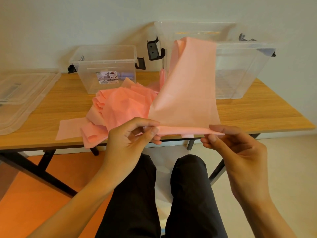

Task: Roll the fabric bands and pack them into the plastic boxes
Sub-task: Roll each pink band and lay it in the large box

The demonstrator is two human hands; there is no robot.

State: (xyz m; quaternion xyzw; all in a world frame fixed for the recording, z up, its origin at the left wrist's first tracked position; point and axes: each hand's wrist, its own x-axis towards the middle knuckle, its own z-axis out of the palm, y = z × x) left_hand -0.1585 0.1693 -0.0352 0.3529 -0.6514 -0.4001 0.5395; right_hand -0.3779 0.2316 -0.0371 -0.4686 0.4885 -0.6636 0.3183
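Observation:
A wide pink fabric band (187, 93) stretches up from my hands toward the far boxes. My left hand (132, 136) pinches its near edge at the left corner, and my right hand (235, 145) pinches the same edge at the right corner, just in front of the table. A loose heap of more pink bands (120, 107) lies on the wooden table (257, 110). A small clear plastic box (104, 67) stands at the back left with a label and something pale purple inside. A large clear box (240, 69) stands at the back right, partly hidden by the held band.
Clear plastic lids (22, 98) are stacked at the table's left end. Black latches hang on the boxes' sides. My legs in dark trousers are below the table edge, over an orange and cream floor. A pale wall is close behind the boxes.

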